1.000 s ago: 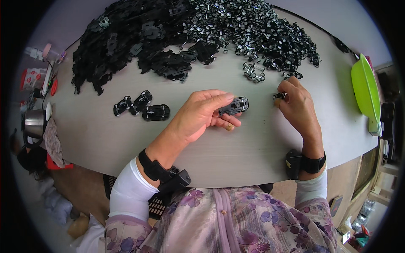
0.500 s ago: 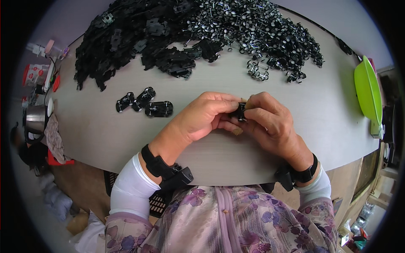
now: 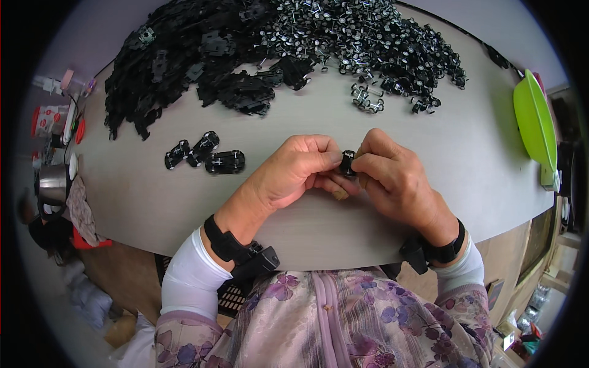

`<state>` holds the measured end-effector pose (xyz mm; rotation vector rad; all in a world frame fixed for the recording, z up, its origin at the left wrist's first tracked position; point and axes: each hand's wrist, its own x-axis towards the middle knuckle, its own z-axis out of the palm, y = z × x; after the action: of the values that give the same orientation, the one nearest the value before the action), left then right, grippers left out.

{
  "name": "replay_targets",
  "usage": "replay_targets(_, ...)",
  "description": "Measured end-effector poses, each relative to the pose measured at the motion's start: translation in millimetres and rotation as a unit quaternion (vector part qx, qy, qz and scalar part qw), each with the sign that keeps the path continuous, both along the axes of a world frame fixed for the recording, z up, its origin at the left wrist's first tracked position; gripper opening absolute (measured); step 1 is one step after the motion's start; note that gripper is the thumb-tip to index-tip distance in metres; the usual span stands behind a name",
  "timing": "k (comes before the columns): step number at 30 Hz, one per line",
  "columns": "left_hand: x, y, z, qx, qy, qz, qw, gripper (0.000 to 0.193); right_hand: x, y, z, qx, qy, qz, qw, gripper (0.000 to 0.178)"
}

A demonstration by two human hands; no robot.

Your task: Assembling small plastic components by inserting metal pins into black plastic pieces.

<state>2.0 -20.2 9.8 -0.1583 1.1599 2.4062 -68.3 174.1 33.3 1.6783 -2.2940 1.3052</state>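
Between my two hands, above the near middle of the table, is a small black toy car chassis (image 3: 348, 164). My left hand (image 3: 302, 164) grips its left side, thumb on top and fingers beneath. A tan wrap covers one fingertip of that hand. With thumb and forefinger, my right hand (image 3: 396, 172) pinches the chassis from the right, partly hiding it. To the left of my hands lie three similar black pieces with wheels: one lying lengthwise (image 3: 225, 162), one slanted (image 3: 204, 148) and one at the far left (image 3: 177, 154).
A large heap of black plastic chassis (image 3: 178, 67) covers the back left of the table (image 3: 288, 233). Beside it spreads a pile of wheel-and-axle sets (image 3: 362, 43). A green basin (image 3: 535, 126) stands at the right edge, a metal mug (image 3: 54, 184) and a cloth (image 3: 81, 205) at the left.
The view has shifted slightly. My hands stay closed around the chassis, and a little more of it shows between my fingers. The pieces on the table lie as before.
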Motion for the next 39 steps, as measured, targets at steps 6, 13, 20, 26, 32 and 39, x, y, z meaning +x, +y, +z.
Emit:
replay_targets(6,3.8,-1.1,1.1,-0.036,0.036,0.011,0.999,0.018,3.4,-4.6,0.4,-0.019,-0.016,0.01,1.0,0.024)
replay_targets(13,10.9,6.4,14.1,-0.179,0.006,0.072,0.981,0.027,7.3,-9.1,-14.3,-0.055,-0.142,0.056,0.987,0.034)
replay_targets(20,55.8,-49.3,13.1,-0.344,0.058,0.228,0.909,0.032,-44.9,8.6,-30.8,-0.047,-0.084,-0.105,0.99,0.027)
replay_targets(26,104.5,-108.1,36.6,-0.504,-0.027,0.191,0.842,0.027,-48.3,-2.7,-29.6,0.04,-0.037,-0.199,0.978,0.028)
replay_targets(32,74.3,-94.8,59.2,-0.743,0.077,0.197,0.635,0.028,-50.1,-2.0,-34.1,0.037,-0.019,-0.215,0.976,0.027)
replay_targets(39,-20.9,-76.5,23.7,-0.801,0.26,0.187,0.505,0.027,-55.6,-6.0,-38.2,0.017,0.008,-0.195,0.981,0.026)
